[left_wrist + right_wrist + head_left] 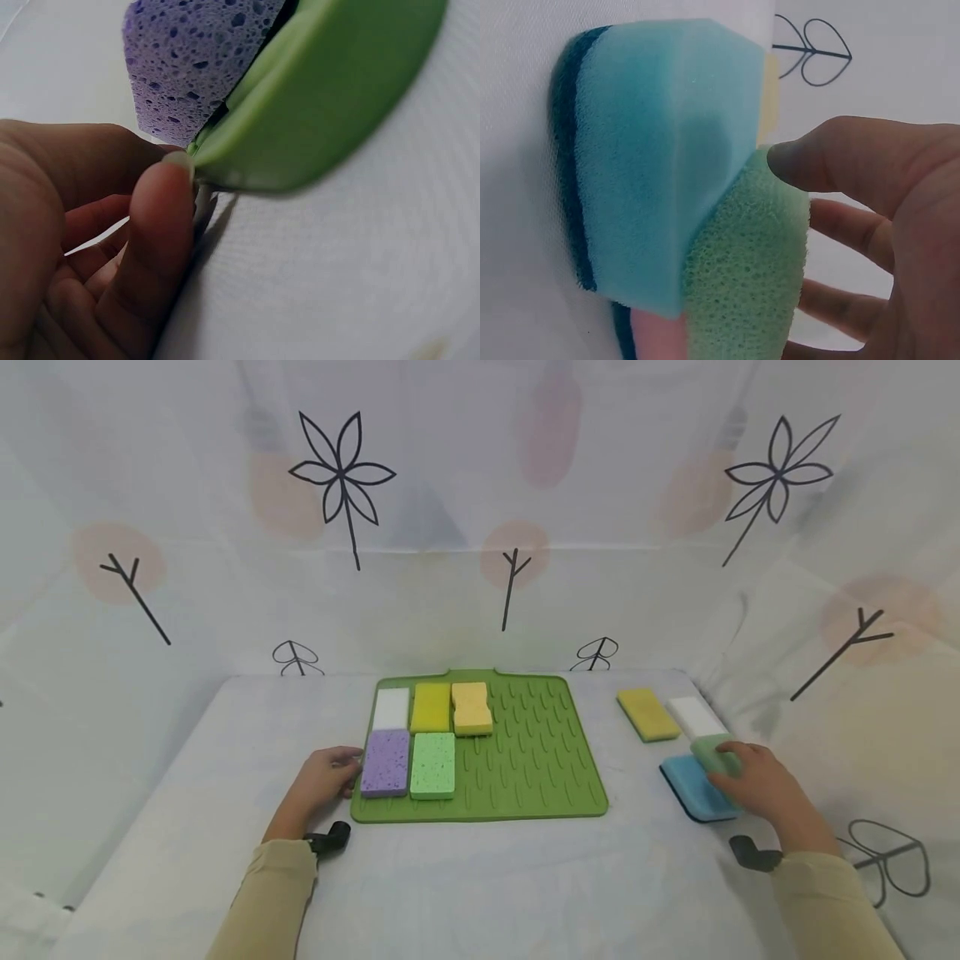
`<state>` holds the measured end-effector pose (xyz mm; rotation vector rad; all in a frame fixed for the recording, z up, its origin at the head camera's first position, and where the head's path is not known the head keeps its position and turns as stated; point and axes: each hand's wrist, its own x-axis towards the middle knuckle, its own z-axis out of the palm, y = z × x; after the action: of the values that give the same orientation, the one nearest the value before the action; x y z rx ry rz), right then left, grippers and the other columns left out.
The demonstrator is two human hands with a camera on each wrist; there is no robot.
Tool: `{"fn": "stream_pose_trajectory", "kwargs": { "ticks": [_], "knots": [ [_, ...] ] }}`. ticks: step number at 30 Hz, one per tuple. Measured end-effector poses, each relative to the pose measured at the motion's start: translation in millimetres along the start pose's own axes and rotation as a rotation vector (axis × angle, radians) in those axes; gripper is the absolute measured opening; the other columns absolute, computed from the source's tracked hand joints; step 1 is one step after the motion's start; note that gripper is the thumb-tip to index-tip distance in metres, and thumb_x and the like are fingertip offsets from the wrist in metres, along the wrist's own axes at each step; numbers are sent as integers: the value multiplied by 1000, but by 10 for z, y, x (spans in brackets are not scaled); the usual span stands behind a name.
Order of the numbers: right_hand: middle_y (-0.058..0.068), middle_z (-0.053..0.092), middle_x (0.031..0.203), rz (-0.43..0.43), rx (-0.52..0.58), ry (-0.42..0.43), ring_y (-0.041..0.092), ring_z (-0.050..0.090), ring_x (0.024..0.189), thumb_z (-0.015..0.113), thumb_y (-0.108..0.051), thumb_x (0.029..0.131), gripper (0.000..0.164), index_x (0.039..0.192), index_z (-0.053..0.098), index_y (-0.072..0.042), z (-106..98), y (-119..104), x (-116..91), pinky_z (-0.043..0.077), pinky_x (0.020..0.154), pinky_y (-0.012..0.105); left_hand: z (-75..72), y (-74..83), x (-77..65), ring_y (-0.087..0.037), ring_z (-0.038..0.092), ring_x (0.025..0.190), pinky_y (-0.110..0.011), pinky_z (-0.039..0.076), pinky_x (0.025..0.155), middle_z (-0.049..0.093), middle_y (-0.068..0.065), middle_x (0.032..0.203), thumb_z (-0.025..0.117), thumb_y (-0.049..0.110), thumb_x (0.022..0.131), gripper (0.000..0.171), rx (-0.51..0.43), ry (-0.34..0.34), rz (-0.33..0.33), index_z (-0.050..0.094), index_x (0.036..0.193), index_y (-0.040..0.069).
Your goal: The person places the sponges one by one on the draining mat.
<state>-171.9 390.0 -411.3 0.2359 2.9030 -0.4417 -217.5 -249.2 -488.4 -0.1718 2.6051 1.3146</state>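
Note:
My left hand (320, 781) pinches the left edge of the green ridged mat (525, 777) between thumb and forefinger. In the left wrist view the purple sponge (195, 67) sits just above those fingertips. My right hand (772, 789) holds a pale green sponge (742, 262), thumb on its near end and fingers along its far side. That sponge leans against a blue sponge (652, 165) with a dark scouring layer. Below them, part of a pink sponge (658, 334) shows. A white sponge (696, 717) and a yellow sponge (647, 714) lie just beyond.
On the mat's left half lie a white sponge (392, 708), a yellow one (431, 707), a notched light-yellow one (471, 708) and a speckled green one (432, 766). Patterned cloth (450, 602) hangs behind the white-covered table (525, 885).

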Motion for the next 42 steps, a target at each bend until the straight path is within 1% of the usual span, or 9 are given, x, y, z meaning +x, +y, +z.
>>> {"fn": "stream_pose_trajectory", "kwargs": {
  "ticks": [5, 11, 19, 30, 38, 42],
  "knots": [
    [47, 23, 133, 3, -23, -7, 63, 31, 116, 58, -33, 90, 66, 139, 34, 6, 1, 33, 8, 37, 91, 73, -9, 22, -18, -15, 64, 69, -27, 53, 66, 66, -15, 112, 57, 20, 93, 46, -11, -9, 5, 52, 137, 6],
    [47, 25, 132, 2, -28, -5, 62, 33, 115, 58, -33, 90, 67, 139, 34, 6, -10, 50, 1, 38, 90, 72, -14, 26, -31, -15, 64, 69, -27, 54, 66, 66, -15, 110, 57, 20, 94, 46, -2, -8, 9, 52, 137, 5],
    [47, 24, 134, -22, -9, 49, 62, 32, 115, 58, -34, 90, 67, 139, 34, 6, 7, -5, -37, 39, 88, 72, 0, 12, -21, -15, 63, 70, -28, 53, 66, 66, -13, 107, 56, 19, 94, 46, 0, -2, 3, 52, 137, 5],
    [45, 28, 135, -99, 18, 132, 61, 34, 117, 59, -36, 91, 65, 137, 39, 5, 42, -209, -112, 37, 88, 72, 14, -48, 2, -15, 64, 72, -28, 54, 68, 65, -14, 112, 56, 21, 94, 46, -14, -2, 18, 52, 137, 5],
    [42, 34, 134, -164, 16, 171, 59, 40, 115, 59, -43, 92, 64, 136, 44, 2, 139, -340, -63, 40, 85, 71, 18, -39, -14, -15, 64, 72, -29, 55, 67, 65, -15, 113, 55, 19, 94, 46, -21, -3, 26, 52, 137, 4],
    [40, 41, 132, -217, -12, 210, 56, 43, 116, 60, -44, 91, 63, 133, 48, 0, 198, -398, -29, 40, 87, 68, 27, -39, -11, -15, 64, 72, -29, 55, 67, 65, -15, 113, 56, 19, 94, 45, -22, 0, 22, 52, 137, 5]
  ]
}}
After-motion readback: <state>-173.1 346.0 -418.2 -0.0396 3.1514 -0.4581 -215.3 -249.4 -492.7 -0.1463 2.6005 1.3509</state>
